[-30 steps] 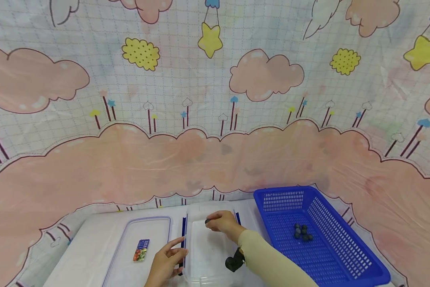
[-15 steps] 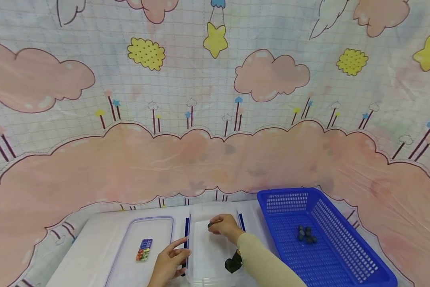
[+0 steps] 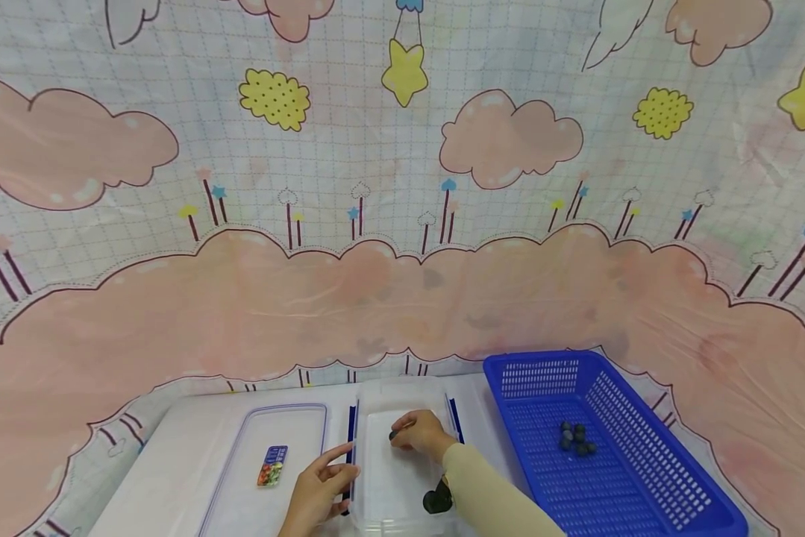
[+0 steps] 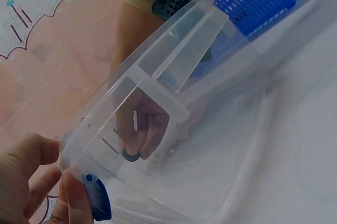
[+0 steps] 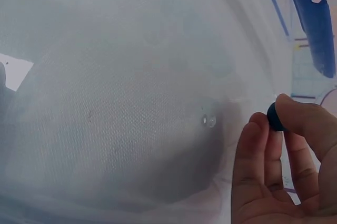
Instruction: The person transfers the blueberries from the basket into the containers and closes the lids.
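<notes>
My right hand [image 3: 421, 435] pinches a blueberry [image 5: 274, 118] between thumb and fingertips, low over the clear plastic box [image 3: 402, 514]. In the left wrist view the same blueberry [image 4: 131, 154] shows through the box wall, under the right fingertips. My left hand [image 3: 318, 485] grips the left rim of that box with thumb and fingers, beside a blue latch [image 4: 98, 197]. Several more blueberries [image 3: 577, 438] lie grouped in the blue basket [image 3: 644, 418] at the right.
Left of the box lies a clear lid [image 3: 241, 447] with a blue edge, bearing a small printed label [image 3: 271, 466]. A white table [image 3: 150, 477] carries everything. Behind it hangs a patterned cloth [image 3: 375, 298] with clouds and stars.
My right hand has come down and slightly nearer, lower over the box, with the blueberry still pinched. My left hand stays at the rim. The head view has turned slightly left.
</notes>
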Tool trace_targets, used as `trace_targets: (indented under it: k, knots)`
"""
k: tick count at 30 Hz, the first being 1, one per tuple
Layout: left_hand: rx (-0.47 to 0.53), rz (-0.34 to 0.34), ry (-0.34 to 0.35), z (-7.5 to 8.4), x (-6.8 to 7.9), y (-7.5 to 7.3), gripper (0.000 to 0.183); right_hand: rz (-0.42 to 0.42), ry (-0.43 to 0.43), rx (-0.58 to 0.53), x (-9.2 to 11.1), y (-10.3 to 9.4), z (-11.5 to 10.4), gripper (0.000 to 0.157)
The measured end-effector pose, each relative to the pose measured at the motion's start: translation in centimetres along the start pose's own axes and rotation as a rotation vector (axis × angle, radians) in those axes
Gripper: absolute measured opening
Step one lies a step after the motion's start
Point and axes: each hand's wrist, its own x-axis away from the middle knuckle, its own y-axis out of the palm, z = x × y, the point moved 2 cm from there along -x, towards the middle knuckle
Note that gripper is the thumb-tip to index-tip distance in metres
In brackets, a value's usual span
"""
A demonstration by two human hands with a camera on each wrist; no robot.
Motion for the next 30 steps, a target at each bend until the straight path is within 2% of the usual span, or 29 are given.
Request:
trace_targets:
  k: [13,22,26,30]
  knots:
    - [0.0,0.002,-0.001,0.2,0.0,-0.1,0.052,-0.037,-0.027,-0.048,0.3,0.1,-0.1,0.019]
    - [0.012,0.01,-0.001,0.4,0.2,-0.1,0.052,-0.037,-0.025,-0.03,0.0,-0.2,0.0,0.017]
    - [0.024,0.025,-0.02,0.4,0.3,0.0,0.051,-0.071,-0.035,-0.068,-0.1,-1.6,-1.3,0.023]
    - [0.032,0.029,-0.021,0.4,0.3,0.1,0.05,-0.128,-0.072,-0.112,-0.2,-4.1,-3.2,0.028]
